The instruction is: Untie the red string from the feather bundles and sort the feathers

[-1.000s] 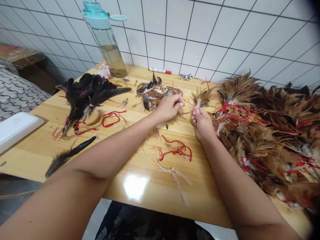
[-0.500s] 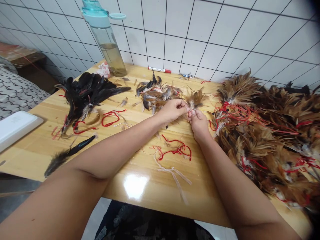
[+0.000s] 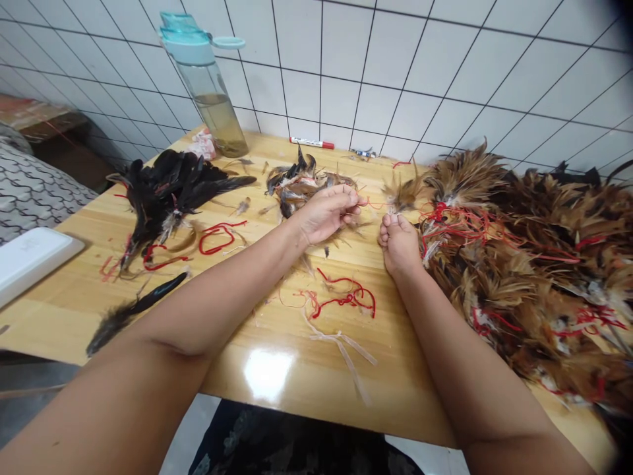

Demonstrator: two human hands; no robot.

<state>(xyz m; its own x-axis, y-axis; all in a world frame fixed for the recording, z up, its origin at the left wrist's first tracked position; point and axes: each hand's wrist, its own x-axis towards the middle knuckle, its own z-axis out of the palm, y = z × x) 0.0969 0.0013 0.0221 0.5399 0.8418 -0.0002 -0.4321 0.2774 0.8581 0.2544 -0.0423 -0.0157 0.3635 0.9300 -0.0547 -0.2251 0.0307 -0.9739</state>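
Between finger and thumb, my left hand (image 3: 330, 210) pinches a thin red thread (image 3: 376, 204) that stretches right toward the feathers. My right hand (image 3: 398, 241) is closed on the quill ends of a small bunch of brown feathers (image 3: 404, 192), whose tips fan out away from me. Loose mixed feathers (image 3: 291, 188) lie just behind my left hand. To the right of my right hand, tied brown feather bundles (image 3: 494, 264) are heaped, with red strings (image 3: 475, 227) tangled across them.
Black feathers (image 3: 163, 188) are piled at the left, near a water bottle (image 3: 217, 112). A white device (image 3: 37, 260) sits at the left edge. Red yarn scraps (image 3: 346, 298) and a clear plastic strip (image 3: 341, 340) lie in front. A red-capped marker (image 3: 311, 142) rests by the tiled wall.
My hands were together at the feather bunch and are now apart. My left hand has drawn left with the thread; the bunch and my right hand have shifted slightly right.
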